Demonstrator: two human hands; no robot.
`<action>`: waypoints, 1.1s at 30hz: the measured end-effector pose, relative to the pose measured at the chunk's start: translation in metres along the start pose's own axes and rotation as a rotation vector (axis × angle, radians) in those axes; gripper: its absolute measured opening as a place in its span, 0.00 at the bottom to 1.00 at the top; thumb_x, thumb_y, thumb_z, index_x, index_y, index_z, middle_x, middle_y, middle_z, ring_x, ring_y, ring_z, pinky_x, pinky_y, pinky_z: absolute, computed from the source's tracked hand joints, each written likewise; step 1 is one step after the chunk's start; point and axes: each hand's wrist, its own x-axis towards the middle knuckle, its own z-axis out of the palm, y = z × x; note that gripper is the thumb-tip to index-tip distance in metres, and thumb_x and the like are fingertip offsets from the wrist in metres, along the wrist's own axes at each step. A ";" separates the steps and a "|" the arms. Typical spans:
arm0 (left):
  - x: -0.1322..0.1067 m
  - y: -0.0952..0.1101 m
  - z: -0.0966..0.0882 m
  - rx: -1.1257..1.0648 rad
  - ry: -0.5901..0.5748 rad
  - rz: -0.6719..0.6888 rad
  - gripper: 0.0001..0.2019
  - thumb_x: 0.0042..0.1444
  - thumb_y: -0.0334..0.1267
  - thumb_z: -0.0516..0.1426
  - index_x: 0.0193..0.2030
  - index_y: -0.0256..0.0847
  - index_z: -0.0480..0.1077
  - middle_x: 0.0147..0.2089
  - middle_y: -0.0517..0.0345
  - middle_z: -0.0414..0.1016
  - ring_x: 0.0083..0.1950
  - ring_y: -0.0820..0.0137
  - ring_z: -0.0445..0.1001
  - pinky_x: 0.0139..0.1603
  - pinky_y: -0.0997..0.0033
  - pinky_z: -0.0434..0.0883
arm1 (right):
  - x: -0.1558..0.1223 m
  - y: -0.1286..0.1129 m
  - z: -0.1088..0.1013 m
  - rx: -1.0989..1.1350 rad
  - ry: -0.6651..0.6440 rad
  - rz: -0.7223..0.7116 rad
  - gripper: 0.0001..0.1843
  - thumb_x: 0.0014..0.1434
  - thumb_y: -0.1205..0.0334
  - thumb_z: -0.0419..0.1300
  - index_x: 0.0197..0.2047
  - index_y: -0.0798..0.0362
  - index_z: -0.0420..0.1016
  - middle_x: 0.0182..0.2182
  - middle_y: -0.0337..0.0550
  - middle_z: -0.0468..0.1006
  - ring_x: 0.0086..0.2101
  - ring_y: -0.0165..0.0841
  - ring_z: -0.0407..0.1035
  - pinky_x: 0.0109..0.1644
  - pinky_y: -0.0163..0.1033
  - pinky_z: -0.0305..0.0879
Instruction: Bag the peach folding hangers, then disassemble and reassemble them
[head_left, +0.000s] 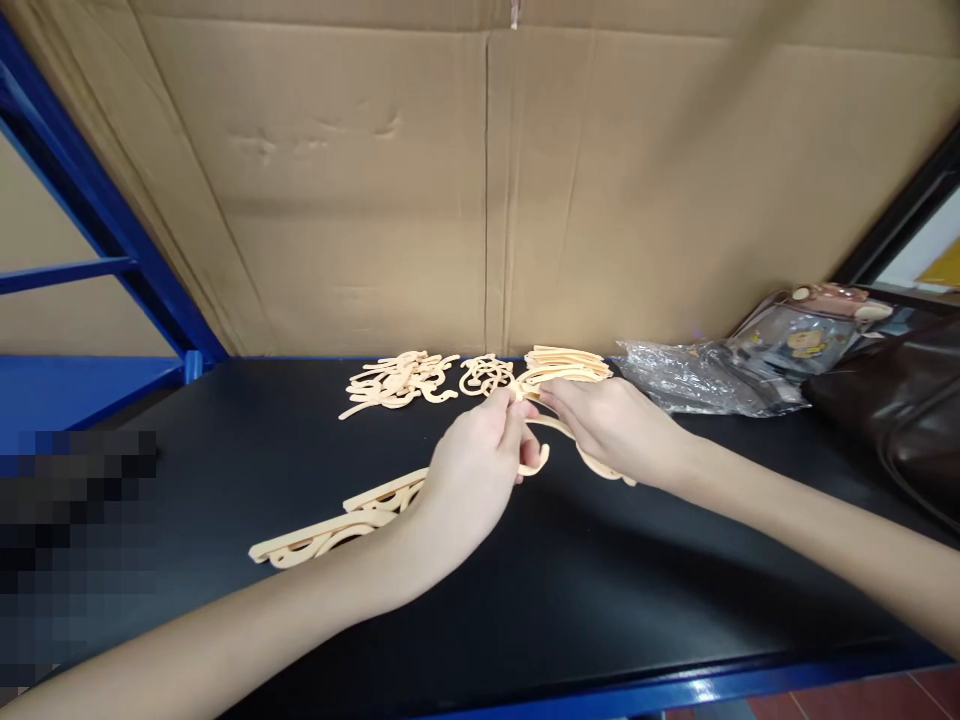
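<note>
Both hands meet over the black tabletop [300,420] on a thin curved wooden piece [540,462]. My left hand [472,475] pinches its upper end with closed fingers. My right hand [611,425] grips it from the other side, fingers curled, and the piece's tail sticks out below my wrist. Just behind the hands lie a stack of curved wooden strips [566,362], a small looped cut-out [486,374] and a loose heap of thin cut-out pieces [397,382]. A long openwork wooden panel [337,525] lies flat under my left forearm.
A crumpled clear plastic bag [690,375] and a printed packet [802,335] lie at the right, next to a dark brown bag [900,400]. Cardboard sheets [487,180] wall off the back. Blue metal shelf frame [97,210] stands at left; the table's blue front edge [675,690] runs below.
</note>
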 end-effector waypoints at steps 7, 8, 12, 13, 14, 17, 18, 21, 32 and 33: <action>-0.006 -0.007 -0.008 0.673 -0.019 0.006 0.16 0.66 0.40 0.39 0.33 0.43 0.64 0.24 0.61 0.69 0.27 0.67 0.69 0.28 0.70 0.56 | 0.009 -0.012 -0.003 0.074 -0.186 0.032 0.12 0.59 0.74 0.50 0.27 0.57 0.69 0.18 0.42 0.69 0.17 0.28 0.56 0.24 0.36 0.48; -0.009 -0.003 -0.008 0.757 -0.004 0.035 0.16 0.66 0.39 0.39 0.34 0.43 0.64 0.24 0.60 0.69 0.26 0.67 0.69 0.27 0.70 0.54 | 0.012 -0.009 -0.004 0.099 -0.224 0.051 0.12 0.58 0.75 0.49 0.26 0.57 0.69 0.17 0.41 0.68 0.16 0.27 0.55 0.23 0.36 0.48; -0.016 0.013 -0.018 0.855 0.074 0.218 0.14 0.65 0.38 0.40 0.39 0.43 0.65 0.25 0.61 0.71 0.24 0.68 0.68 0.26 0.71 0.53 | 0.022 0.020 0.001 0.415 -0.365 -0.015 0.09 0.56 0.73 0.52 0.26 0.56 0.67 0.18 0.38 0.68 0.17 0.26 0.59 0.24 0.34 0.53; -0.011 0.015 -0.025 0.814 0.078 0.251 0.14 0.64 0.40 0.41 0.39 0.43 0.66 0.26 0.61 0.72 0.25 0.68 0.69 0.26 0.71 0.54 | 0.022 0.029 0.004 0.519 -0.341 -0.031 0.08 0.57 0.71 0.52 0.27 0.55 0.67 0.20 0.37 0.69 0.19 0.26 0.61 0.25 0.33 0.55; -0.003 0.014 -0.035 0.763 0.074 0.262 0.15 0.64 0.43 0.42 0.38 0.44 0.67 0.26 0.61 0.72 0.26 0.69 0.69 0.28 0.72 0.56 | 0.022 0.037 0.008 0.607 -0.276 -0.015 0.09 0.59 0.69 0.51 0.27 0.55 0.66 0.20 0.36 0.68 0.20 0.26 0.62 0.26 0.33 0.56; 0.039 -0.007 -0.070 0.614 0.048 0.158 0.17 0.59 0.51 0.49 0.36 0.44 0.73 0.29 0.59 0.74 0.26 0.69 0.68 0.28 0.72 0.59 | 0.018 0.052 0.016 0.737 -0.006 0.087 0.15 0.64 0.62 0.48 0.25 0.53 0.62 0.21 0.34 0.64 0.21 0.25 0.59 0.26 0.33 0.54; 0.056 -0.018 -0.083 0.571 0.046 0.082 0.17 0.57 0.52 0.51 0.38 0.43 0.74 0.30 0.58 0.75 0.26 0.69 0.69 0.28 0.72 0.61 | 0.017 0.054 0.018 0.762 0.056 0.120 0.17 0.65 0.60 0.48 0.24 0.52 0.60 0.20 0.33 0.62 0.21 0.25 0.57 0.25 0.33 0.53; 0.097 -0.055 -0.113 0.594 0.181 -0.067 0.18 0.51 0.54 0.57 0.40 0.41 0.73 0.34 0.56 0.78 0.30 0.67 0.72 0.29 0.72 0.64 | 0.018 0.052 0.021 0.916 0.149 0.205 0.15 0.64 0.57 0.50 0.26 0.53 0.61 0.19 0.32 0.60 0.19 0.24 0.54 0.21 0.32 0.51; 0.097 -0.063 -0.106 0.909 0.327 0.082 0.21 0.60 0.48 0.47 0.50 0.38 0.71 0.55 0.44 0.71 0.59 0.51 0.62 0.59 0.58 0.61 | 0.002 0.021 -0.002 1.298 0.477 0.259 0.04 0.62 0.64 0.52 0.38 0.49 0.56 0.22 0.31 0.74 0.19 0.24 0.67 0.24 0.31 0.64; 0.095 -0.059 -0.104 0.952 0.320 0.096 0.21 0.61 0.47 0.45 0.50 0.39 0.70 0.55 0.46 0.71 0.59 0.53 0.63 0.59 0.59 0.61 | 0.001 0.019 -0.004 1.291 0.484 0.249 0.05 0.62 0.63 0.52 0.38 0.49 0.56 0.22 0.31 0.74 0.19 0.24 0.68 0.25 0.31 0.64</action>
